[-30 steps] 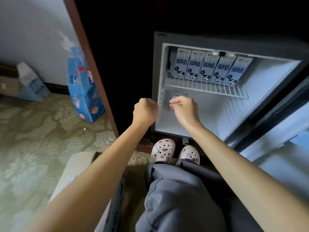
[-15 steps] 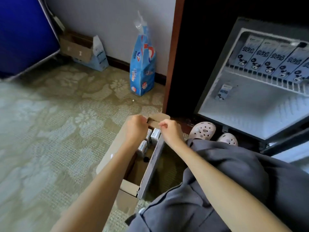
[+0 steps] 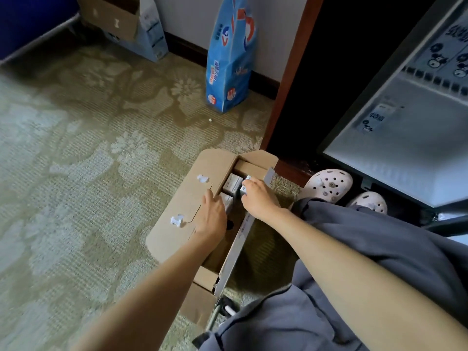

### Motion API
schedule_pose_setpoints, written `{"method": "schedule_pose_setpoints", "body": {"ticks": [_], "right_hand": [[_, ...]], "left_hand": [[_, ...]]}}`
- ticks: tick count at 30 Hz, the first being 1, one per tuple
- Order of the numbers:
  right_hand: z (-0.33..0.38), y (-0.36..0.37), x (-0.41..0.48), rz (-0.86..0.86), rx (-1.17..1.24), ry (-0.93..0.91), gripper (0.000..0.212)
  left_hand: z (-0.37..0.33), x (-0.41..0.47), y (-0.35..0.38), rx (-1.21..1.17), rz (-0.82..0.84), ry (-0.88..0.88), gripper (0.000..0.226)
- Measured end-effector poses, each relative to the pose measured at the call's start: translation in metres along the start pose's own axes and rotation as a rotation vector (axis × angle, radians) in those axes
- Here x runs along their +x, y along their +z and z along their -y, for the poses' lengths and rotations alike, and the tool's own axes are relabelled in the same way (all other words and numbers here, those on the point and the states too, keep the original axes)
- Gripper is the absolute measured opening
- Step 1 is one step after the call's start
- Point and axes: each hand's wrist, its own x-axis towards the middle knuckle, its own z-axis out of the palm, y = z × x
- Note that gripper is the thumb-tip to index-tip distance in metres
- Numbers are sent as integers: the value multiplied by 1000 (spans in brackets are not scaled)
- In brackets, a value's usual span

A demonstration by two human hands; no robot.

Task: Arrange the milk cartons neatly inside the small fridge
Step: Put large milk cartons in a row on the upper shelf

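Box flaps narrow the way to cartons.

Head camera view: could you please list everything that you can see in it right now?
cardboard box: one, brown, open on the carpet
gripped carton: one, white, in that box
other boxed cartons: at least two, white-grey, same box
shelf cartons: at least two visible, white, black print, fridge wire shelf
lone carton: one, white, fridge floor
fridge: one, dark frame, white inside, open, right
blue bag: one, against the wall
second box: one, brown, top left
carpet: green, patterned
clogs: two, pale, before the fridge
trousers: grey, lower right
left hand: at the box flap's edge, fingertips hidden
right hand: pinches the gripped carton
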Motion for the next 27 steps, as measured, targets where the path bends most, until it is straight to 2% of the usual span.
{"method": "schedule_pose_setpoints", "body": {"ticks": [5, 8, 13, 20, 24, 27], "right_hand": [[-13, 5, 18, -28, -146, 11, 41], [-18, 8, 23, -33, -178, 22, 39], [-20, 14, 28, -60, -236, -1, 44], [-20, 20, 32, -91, -304, 11, 48], [-19, 33, 32, -110, -413, -18, 42], [-18, 38, 34, -157, -390, 12, 41]], "left_hand": [[3, 11, 13, 77, -68, 20, 32], [-4, 17, 13, 102, -87, 32, 31], [-3, 23, 16, 202, -67, 76, 49], [1, 18, 20, 236, -32, 102, 43], [-2, 22, 24, 309, -21, 74, 48], [-3, 27, 25, 334, -21, 41, 44]]}}
